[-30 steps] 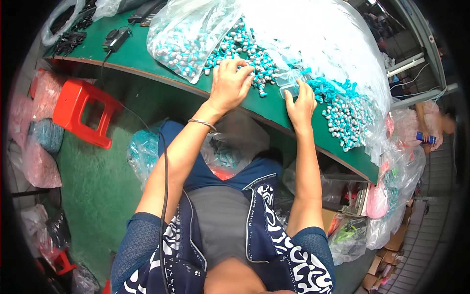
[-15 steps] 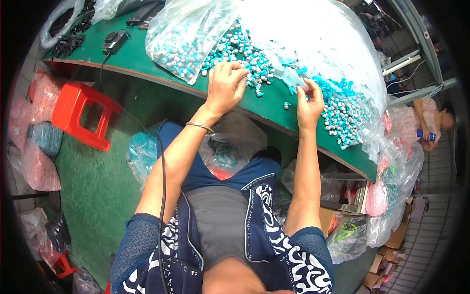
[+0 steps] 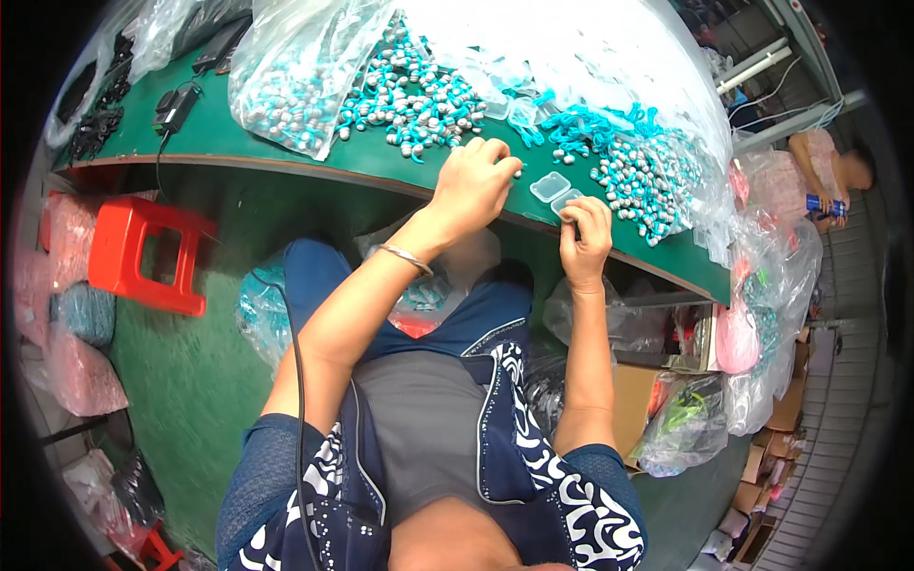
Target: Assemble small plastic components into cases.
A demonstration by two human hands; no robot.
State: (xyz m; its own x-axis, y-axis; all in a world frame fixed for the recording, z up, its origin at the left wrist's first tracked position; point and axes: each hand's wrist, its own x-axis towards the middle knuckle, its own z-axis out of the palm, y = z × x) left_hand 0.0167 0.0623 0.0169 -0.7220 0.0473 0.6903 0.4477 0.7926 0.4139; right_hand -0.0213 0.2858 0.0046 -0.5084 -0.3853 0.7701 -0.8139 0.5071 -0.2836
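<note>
Near the front edge of a green table, my right hand point(image 3: 586, 238) pinches the near edge of a small clear plastic case point(image 3: 551, 187), which lies open with its two halves side by side. To its left my left hand point(image 3: 474, 187) is closed, fingertips together at the table edge. A small silver-and-turquoise piece shows at those fingertips, partly hidden. Beyond my left hand spreads a heap of silver-and-turquoise pieces point(image 3: 411, 100). Another pile of such pieces, with turquoise cords point(image 3: 647, 181), lies beyond my right hand.
A clear bag of the same pieces point(image 3: 286, 105) stands at the table's left. Many clear cases lie under a large translucent bag point(image 3: 590, 48). A black adapter point(image 3: 176, 109) sits further left. On the floor is a red stool point(image 3: 143, 252). Another person point(image 3: 824, 171) is at far right.
My right hand has come down toward the table edge with the clear case, now open there. My left hand has moved right, away from the heap, toward the case. The view has shifted.
</note>
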